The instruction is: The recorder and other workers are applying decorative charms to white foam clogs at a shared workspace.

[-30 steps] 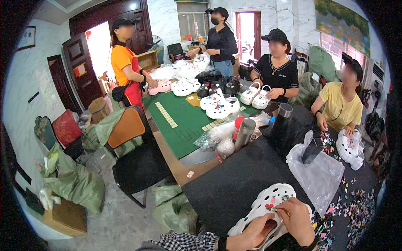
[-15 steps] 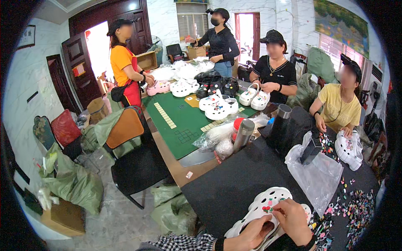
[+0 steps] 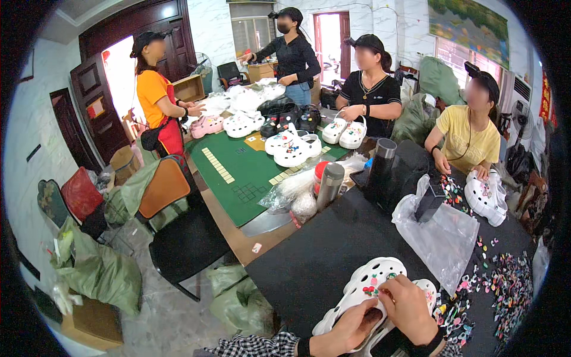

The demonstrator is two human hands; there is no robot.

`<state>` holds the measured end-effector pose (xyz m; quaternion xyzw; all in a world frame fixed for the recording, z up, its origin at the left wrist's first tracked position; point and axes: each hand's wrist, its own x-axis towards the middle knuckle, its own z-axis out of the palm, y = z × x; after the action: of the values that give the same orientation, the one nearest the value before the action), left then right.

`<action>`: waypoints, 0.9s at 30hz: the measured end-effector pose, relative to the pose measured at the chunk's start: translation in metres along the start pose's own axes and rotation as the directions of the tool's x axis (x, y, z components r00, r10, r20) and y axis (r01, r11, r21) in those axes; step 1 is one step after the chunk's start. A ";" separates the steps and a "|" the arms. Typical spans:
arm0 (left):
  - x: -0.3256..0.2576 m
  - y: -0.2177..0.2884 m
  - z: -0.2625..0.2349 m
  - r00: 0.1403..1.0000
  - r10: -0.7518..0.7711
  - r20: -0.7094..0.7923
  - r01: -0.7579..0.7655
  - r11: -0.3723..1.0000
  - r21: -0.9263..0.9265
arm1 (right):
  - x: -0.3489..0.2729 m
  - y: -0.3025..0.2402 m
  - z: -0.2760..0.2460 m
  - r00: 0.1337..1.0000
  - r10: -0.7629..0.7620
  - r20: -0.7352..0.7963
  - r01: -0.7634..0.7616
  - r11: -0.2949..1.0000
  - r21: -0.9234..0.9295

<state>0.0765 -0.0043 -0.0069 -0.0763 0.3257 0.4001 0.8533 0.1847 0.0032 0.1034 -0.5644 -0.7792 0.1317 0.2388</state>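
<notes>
A white clog [image 3: 355, 293] with round holes lies at the lower middle on the black tabletop. My left hand [image 3: 345, 331] grips it at the foot opening, its fingers partly hidden inside. My right hand [image 3: 411, 309] is closed in a pinch against the top of the clog; whatever is between the fingertips is hidden. Beside those fingers sits a red cherry-like charm [image 3: 370, 291], with a pink and green charm [image 3: 374, 277] above it. A second white clog [image 3: 429, 290] with charms shows partly behind my right hand.
Many small coloured charms [image 3: 508, 291] are scattered at right, next to a clear plastic bag [image 3: 437, 238]. A steel flask [image 3: 330, 185] and a dark tumbler [image 3: 382, 163] stand beyond. Several co-workers surround the green table [image 3: 238, 172], which bears clogs. A black chair [image 3: 184, 241] stands left.
The whole view has shifted slightly. My hands keep nearly the same hold on the clog. Across the table, the masked co-worker's arm has reached out to the left.
</notes>
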 end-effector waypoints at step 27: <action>-0.037 0.018 0.017 0.994 0.058 0.096 -0.072 0.986 0.149 | 0.000 0.025 0.012 0.997 0.070 -0.036 -0.061 0.976 0.211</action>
<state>0.0549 -0.0091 0.0313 0.0180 0.3182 0.4048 0.8570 0.1989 0.0118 0.0810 -0.5639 -0.7366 0.2088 0.3095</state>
